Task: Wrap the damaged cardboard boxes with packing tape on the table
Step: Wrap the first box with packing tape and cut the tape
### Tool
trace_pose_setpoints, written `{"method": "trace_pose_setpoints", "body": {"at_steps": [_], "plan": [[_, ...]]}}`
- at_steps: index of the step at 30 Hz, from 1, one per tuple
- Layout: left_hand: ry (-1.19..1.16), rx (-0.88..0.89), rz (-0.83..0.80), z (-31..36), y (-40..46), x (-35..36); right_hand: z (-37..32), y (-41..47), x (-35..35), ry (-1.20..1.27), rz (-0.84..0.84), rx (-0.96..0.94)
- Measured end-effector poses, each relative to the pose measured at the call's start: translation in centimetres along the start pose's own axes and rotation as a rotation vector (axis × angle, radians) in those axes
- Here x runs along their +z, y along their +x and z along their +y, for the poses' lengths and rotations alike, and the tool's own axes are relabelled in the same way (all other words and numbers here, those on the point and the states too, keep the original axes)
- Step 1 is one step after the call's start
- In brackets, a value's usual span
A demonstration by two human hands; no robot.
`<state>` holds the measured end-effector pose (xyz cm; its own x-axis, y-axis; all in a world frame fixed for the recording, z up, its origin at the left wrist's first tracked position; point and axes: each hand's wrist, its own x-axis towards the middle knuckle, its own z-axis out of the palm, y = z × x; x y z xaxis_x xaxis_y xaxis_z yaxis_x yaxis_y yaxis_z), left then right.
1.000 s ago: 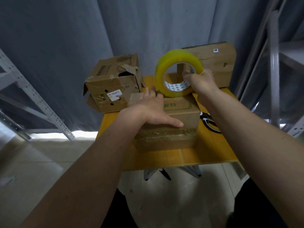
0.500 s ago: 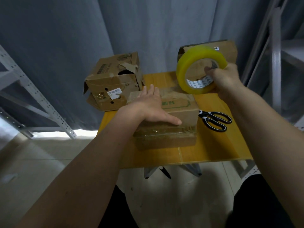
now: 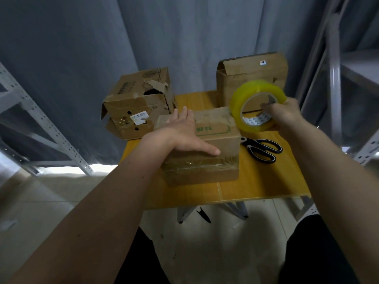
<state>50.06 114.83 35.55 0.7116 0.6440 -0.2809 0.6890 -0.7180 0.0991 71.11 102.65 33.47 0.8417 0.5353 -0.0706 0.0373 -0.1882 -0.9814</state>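
A small brown cardboard box (image 3: 217, 140) with shiny tape across its front sits in the middle of the yellow table (image 3: 256, 181). My left hand (image 3: 184, 134) lies flat on its top, fingers straight, thumb along the front edge. My right hand (image 3: 285, 115) grips a large yellow roll of packing tape (image 3: 238, 99), fingers through its core, and holds it just right of the box, above the table. A torn box (image 3: 133, 103) with a white label stands at the back left. Another box (image 3: 250, 78) stands at the back right, behind the roll.
Black-handled scissors (image 3: 264, 149) lie on the table right of the taped box, under the roll. Grey metal shelving uprights stand at the left (image 3: 41, 128) and right (image 3: 334, 78). A grey curtain hangs behind the table. Pale floor lies below.
My right hand has carried the tape roll from above the box's back edge out to the right and down. My left hand has stayed flat on the box.
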Motion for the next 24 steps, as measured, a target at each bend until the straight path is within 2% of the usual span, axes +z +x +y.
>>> {"method": "trace_pose_setpoints", "body": {"at_steps": [4, 9, 13, 16, 19, 24], "plan": [[0.001, 0.009, -0.005, 0.0, -0.1, 0.0, 3.8, -0.6, 0.7, 0.093, -0.056, 0.202], [0.017, 0.008, -0.079, 0.7, -0.3, -0.8, 5.2, -0.2, 1.9, 0.274, -0.052, 0.308], [0.086, -0.043, -0.147, 2.9, 0.6, -2.8, 5.5, -0.3, 2.4, 0.383, -0.214, 0.459], [0.18, 0.023, -0.089, 5.0, 1.5, -2.9, 6.0, -1.0, 3.2, 0.563, -0.261, 0.523], [0.09, 0.122, -0.012, 5.5, 2.2, -1.3, 6.2, -1.5, 4.0, 0.706, -0.229, 0.553], [-0.005, 0.189, 0.142, 4.3, 2.2, -0.3, 5.0, -1.9, 4.4, 0.766, -0.191, 0.589]]}}
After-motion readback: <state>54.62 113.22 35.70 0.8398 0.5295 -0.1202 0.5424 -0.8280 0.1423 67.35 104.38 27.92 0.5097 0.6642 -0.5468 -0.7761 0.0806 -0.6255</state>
